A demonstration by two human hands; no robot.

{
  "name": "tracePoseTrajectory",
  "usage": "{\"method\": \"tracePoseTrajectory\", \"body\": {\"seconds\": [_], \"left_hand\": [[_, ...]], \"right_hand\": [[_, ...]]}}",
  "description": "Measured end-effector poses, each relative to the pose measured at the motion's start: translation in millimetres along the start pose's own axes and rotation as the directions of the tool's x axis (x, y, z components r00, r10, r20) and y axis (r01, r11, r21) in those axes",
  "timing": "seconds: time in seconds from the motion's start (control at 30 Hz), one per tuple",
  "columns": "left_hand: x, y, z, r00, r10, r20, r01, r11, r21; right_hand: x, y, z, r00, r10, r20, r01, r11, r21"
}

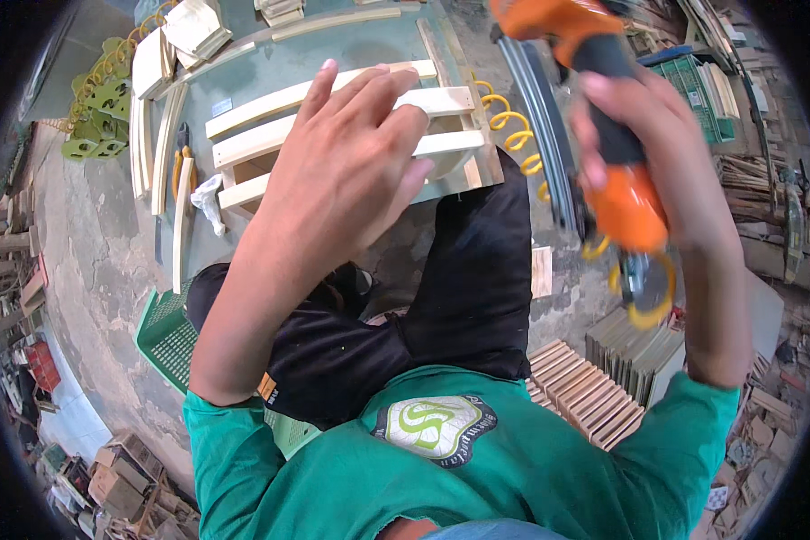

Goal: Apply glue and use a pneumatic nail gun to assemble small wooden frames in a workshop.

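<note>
An orange-and-black nail gun point(634, 202) with a long dark magazine is raised at the right. My right hand point(652, 117) is wrapped around its black grip, and both are smeared by motion. Over the workbench, my left hand point(351, 148) has its fingers apart and loosely bent, with nothing in them. Below it lies a small frame of pale wooden slats point(259, 142) on crosspieces, partly covered by the hand. Whether the left fingers touch the slats, I cannot tell.
Loose wooden strips point(167, 148), orange-handled pliers point(183, 148) and a crumpled white item point(209, 202) are on the greenish workbench point(333, 43). A yellow coiled hose point(516, 135) hangs beside it. Green crates point(166, 335), stacked wood pieces point(585, 387) and panels point(634, 346) stand around me.
</note>
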State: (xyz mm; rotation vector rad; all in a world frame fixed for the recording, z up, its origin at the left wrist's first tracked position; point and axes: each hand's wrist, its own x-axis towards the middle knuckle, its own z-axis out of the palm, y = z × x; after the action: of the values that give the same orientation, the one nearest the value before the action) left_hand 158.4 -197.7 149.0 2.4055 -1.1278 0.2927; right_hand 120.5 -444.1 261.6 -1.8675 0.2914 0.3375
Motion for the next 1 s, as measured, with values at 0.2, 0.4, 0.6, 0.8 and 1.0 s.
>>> {"method": "tracePoseTrajectory", "body": {"seconds": [0.2, 0.4, 0.6, 0.8, 1.0], "left_hand": [[-41, -1, -31, 0.942, -0.037, -0.332, -0.02, 0.986, -0.167], [-127, -11, -3, 0.61, -0.543, -0.577, 0.403, 0.84, -0.363], [-145, -18, 26, 0.565, -0.587, -0.581, 0.441, 0.809, -0.389], [-125, -21, 45, 0.445, -0.649, -0.617, 0.448, 0.758, -0.474], [-125, -22, 58, 0.426, -0.605, -0.673, 0.438, 0.789, -0.431]], "right_hand": [[159, 74, 4, 0.96, -0.227, 0.162, 0.278, 0.742, -0.61], [248, 135, 50, 0.861, -0.355, 0.364, 0.452, 0.21, -0.867], [237, 117, 71, 0.878, -0.27, 0.394, 0.456, 0.224, -0.861], [190, 51, 62, 0.754, -0.635, 0.172, 0.625, 0.611, -0.486], [74, 13, 153, 0.364, -0.819, 0.443, 0.872, 0.132, -0.471]]}}
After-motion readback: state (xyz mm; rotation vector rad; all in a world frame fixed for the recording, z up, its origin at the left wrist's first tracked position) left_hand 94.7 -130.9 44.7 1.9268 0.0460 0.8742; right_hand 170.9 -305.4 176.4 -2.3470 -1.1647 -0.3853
